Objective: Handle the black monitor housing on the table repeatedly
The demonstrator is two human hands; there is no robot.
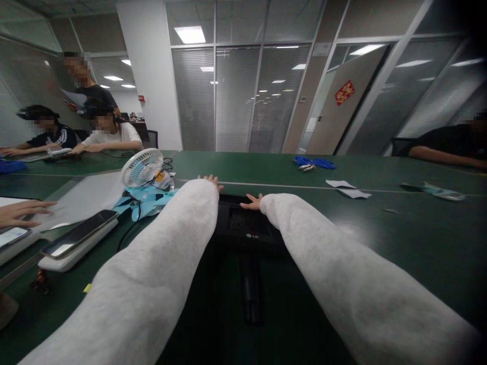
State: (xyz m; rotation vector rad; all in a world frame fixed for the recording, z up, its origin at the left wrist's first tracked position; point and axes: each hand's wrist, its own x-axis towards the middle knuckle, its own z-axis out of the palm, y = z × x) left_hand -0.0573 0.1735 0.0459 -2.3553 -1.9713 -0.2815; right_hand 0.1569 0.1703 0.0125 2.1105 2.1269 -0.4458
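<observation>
Two hands reach forward at the centre of the frame, the left hand (210,180) and the right hand (252,202), both on one black monitor (243,223) lying on the green worktop (399,233). At the left sit one small white fan (142,167) and one phone (79,233). One co-worker's hand (19,213) shows at the left edge. Two paper scraps (348,188) lie right of centre. One blue bundle (314,162) lies beyond them. Three people sit or stand at upper left, one at the right edge.

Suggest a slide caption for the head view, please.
Both hands, left hand and right hand, rest on a black LG monitor on a green table.
</observation>
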